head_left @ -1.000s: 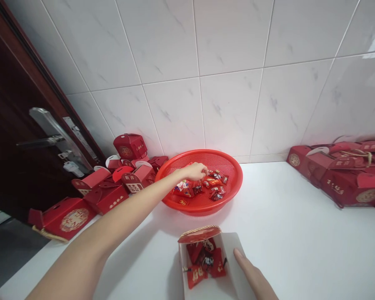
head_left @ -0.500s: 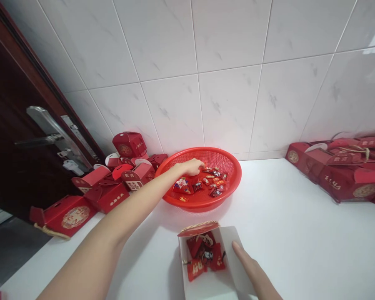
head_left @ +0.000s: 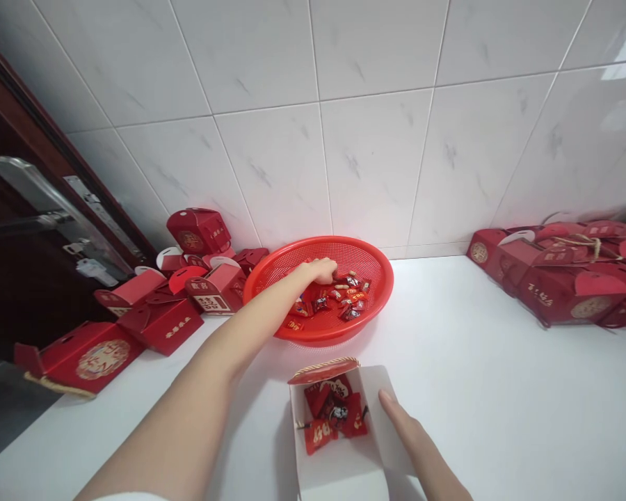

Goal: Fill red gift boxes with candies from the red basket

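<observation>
White tabletop (head_left: 448,390), veined wall tiles (head_left: 370,160), dark door (head_left: 21,278)

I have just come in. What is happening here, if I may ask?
A person's left hand is in a red basket among wrapped sweets; its fingertips are hidden. The right hand has its thumb on the flap of an open box, which holds several sweets. Red boxes sit on both sides.

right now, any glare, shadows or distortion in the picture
Head view: bright glare on the wall at upper right; head view: soft shadow on the table left of the open box; head view: the door leans, probably from wide-angle distortion.
</observation>
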`<state>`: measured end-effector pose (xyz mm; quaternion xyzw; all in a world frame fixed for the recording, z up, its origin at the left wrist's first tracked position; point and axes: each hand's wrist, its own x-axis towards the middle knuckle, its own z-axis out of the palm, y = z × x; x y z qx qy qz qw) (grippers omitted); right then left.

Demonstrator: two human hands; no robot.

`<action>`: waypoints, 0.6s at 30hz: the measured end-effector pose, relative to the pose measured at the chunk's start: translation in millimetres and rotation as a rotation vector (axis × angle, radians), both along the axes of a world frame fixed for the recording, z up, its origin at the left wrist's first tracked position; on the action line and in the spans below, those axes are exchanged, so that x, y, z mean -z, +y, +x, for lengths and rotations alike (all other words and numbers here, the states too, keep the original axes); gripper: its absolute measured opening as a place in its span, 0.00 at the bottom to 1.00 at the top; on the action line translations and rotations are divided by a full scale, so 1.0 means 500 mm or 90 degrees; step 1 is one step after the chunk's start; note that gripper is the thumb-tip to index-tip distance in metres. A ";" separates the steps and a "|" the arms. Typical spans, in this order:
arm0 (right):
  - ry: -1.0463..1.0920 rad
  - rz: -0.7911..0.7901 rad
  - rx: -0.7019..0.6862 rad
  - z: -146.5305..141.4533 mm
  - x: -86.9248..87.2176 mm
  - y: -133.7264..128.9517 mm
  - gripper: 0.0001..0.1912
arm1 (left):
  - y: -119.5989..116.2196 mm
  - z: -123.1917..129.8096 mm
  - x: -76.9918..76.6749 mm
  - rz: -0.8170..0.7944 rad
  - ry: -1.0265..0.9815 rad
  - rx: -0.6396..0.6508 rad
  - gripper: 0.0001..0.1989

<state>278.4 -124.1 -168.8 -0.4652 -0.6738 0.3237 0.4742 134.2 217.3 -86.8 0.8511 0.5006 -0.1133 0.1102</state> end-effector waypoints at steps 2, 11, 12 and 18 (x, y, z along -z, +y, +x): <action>0.005 0.004 0.000 0.001 -0.001 0.001 0.37 | 0.002 -0.015 -0.013 -0.034 -0.055 0.011 0.09; -0.019 0.031 -0.031 0.001 -0.026 -0.005 0.43 | -0.019 -0.073 -0.053 -0.127 -0.238 0.043 0.11; -0.031 0.043 -0.034 0.001 -0.030 -0.008 0.44 | -0.022 -0.078 -0.055 -0.130 -0.239 0.037 0.12; -0.105 0.075 -0.024 0.005 -0.034 -0.034 0.49 | -0.047 -0.110 -0.067 -0.139 -0.174 0.004 0.22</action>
